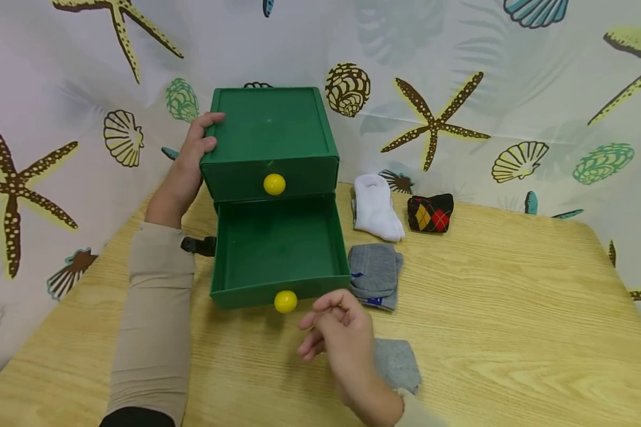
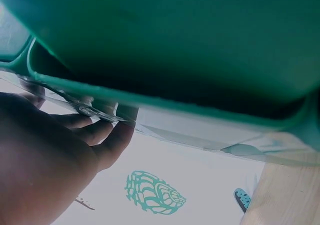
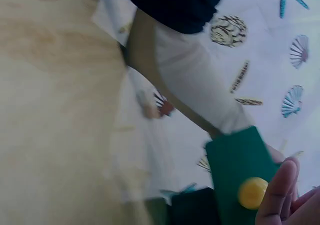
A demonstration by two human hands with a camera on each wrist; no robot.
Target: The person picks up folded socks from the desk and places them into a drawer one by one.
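Note:
A small green drawer cabinet stands on the table, its upper drawer closed and its lower drawer pulled out with a bare inside. Each drawer front has a round yellow knob. At the cabinet's left side, my left hand holds it, two fingers hooked over the top edge; the left wrist view shows more fingers against the cabinet. Just right of the lower knob, my right hand hangs with loosely bent fingers and nothing between them. In the right wrist view its fingers overlap the green front beside a knob.
Right of the cabinet lie folded socks: a white pair, a black pair with red and yellow diamonds and a grey pair. Another grey folded pair is partly behind my right wrist. A shell-print cloth hangs behind the table.

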